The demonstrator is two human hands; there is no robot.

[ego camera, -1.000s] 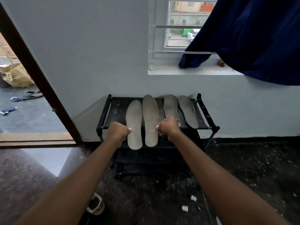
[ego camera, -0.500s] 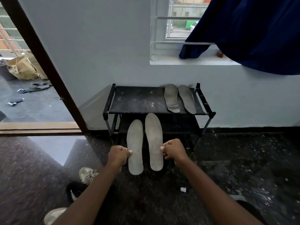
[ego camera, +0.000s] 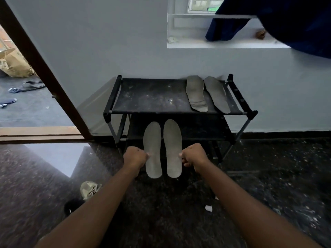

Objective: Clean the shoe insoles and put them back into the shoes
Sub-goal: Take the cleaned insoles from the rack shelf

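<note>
As both grip edgewise, left hand (ego camera: pixel 136 157) round left insole (ego camera: pixel 153 149), right hand (ego camera: pixel 194 156) round right insole (ego camera: pixel 172 147).

Interior dim, cool and flat; daylight enters by the white-framed glass window (ego camera: pixel 202 4) top right and the open doorway (ego camera: pixel 19 97) at left; the dark blue fabric curtain (ego camera: pixel 295 24) covers part of the window. Pale glare patch on the dark speckled polished floor (ego camera: pixel 53 158); faint soft-edged shadow on the grey painted wall (ego camera: pixel 107 42) beside the black metal-framed shoe rack (ego camera: pixel 114 97). Centre sharp, including the pale grey flat insoles (ego camera: pixel 153 151); lower corners smeared; the brown wooden door frame (ego camera: pixel 44 68) leans with wide-angle distortion.
</note>
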